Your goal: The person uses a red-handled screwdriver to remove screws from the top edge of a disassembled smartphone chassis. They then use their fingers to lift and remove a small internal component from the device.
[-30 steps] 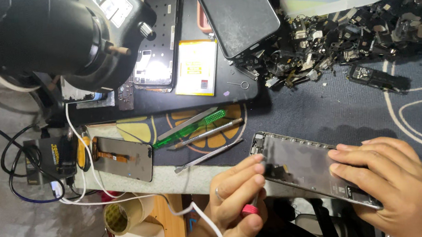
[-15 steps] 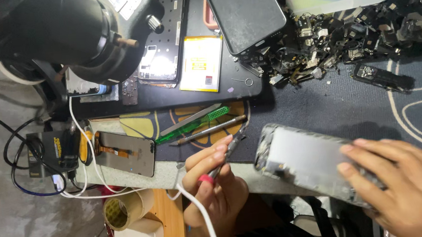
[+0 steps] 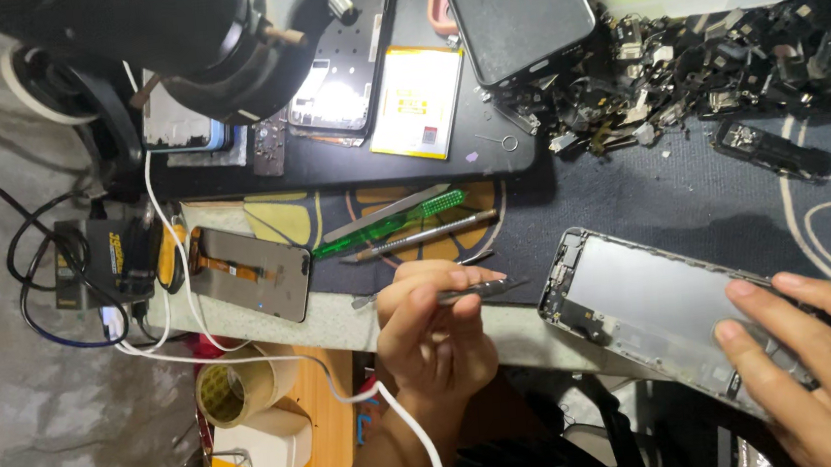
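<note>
Cluttered dark repair mat, left hand holding tweezers, right hand on phone frame

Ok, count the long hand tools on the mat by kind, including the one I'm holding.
Tweezers, in the left hand: 1
Green-handled tool: 1
Grey metal rod tool: 1
Flat metal strip: 1
Total: 4

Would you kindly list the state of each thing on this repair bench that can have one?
Grey metal phone frame: opened, inside facing up, pressed down by right hand.
Slim metal tweezers: pinched in left hand, tip pointing at the frame.
Green-handled screwdriver: lying unused on the mat.
Dark phone screen with orange flex cable: detached, lying flat.
Roll of tan tape: lying idle.
</note>
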